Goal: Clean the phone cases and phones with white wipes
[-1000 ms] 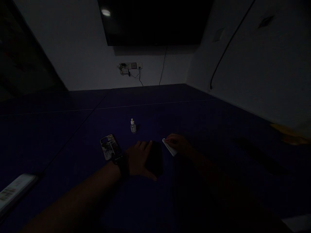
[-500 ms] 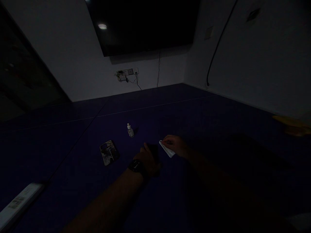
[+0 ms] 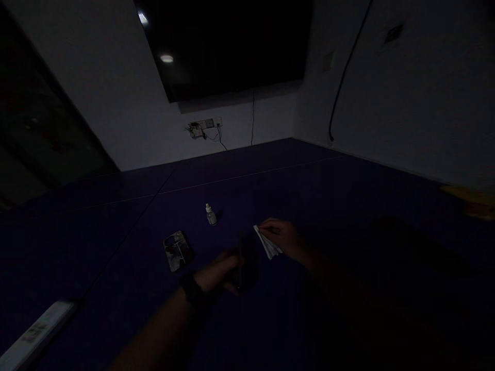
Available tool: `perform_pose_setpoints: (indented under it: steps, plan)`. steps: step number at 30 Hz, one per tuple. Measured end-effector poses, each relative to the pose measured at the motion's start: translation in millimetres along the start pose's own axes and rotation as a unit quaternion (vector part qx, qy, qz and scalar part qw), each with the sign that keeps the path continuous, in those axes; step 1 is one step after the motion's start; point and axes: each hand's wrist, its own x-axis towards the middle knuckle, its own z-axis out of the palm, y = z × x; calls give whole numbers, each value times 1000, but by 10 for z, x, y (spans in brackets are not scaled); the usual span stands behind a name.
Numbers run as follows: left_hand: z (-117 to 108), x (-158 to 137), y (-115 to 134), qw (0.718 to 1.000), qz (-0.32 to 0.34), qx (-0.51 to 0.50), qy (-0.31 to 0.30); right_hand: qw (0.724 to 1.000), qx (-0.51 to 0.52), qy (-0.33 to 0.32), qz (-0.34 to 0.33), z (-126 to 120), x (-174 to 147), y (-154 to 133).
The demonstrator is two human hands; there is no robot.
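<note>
My left hand [image 3: 224, 269], with a dark watch at the wrist, is closed on a thin dark smartphone [image 3: 240, 260]. The phone stands on edge, so only its narrow side shows. To its right, my right hand [image 3: 281, 234] pinches a folded white cloth [image 3: 269, 247] at its upper end, and the lower end fans out in folds. A small clear dropper bottle [image 3: 211, 216] with a white top stands upright beyond the hands. Left of my left hand lies a patterned phone case [image 3: 178, 251] with a camera cutout.
The dark blue tabletop [image 3: 131, 278] meets a white wall with sockets and cables [image 3: 203, 126]. A large dark screen [image 3: 235, 46] hangs above. A long white box [image 3: 36, 332] lies at the lower left, and a yellow object [image 3: 469, 198] at the right edge.
My left hand has turned the phone from lying nearly flat up onto its edge. The cloth in my right hand has loosened into folds. The view has tilted up slightly.
</note>
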Motion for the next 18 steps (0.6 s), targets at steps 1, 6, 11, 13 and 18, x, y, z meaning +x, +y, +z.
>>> perform_pose_setpoints:
  steps: [1,6,11,13,18]
  plan:
    - [8,-28,-35,999,11,-48,-6,1000,12,5,1,23,-15,-58]
    - [98,-92,-133,983,42,-174,-39,999,14,-1,38,168,-79,-276]
    - [109,-66,-250,984,28,-161,-70,998,-45,12,-42,326,-35,-336]
    - [92,-44,-301,985,20,-155,-78,996,-55,-6,-74,363,-17,-331]
    - [67,-4,-345,979,21,-178,-92,994,-40,-72,-72,383,-79,-276]
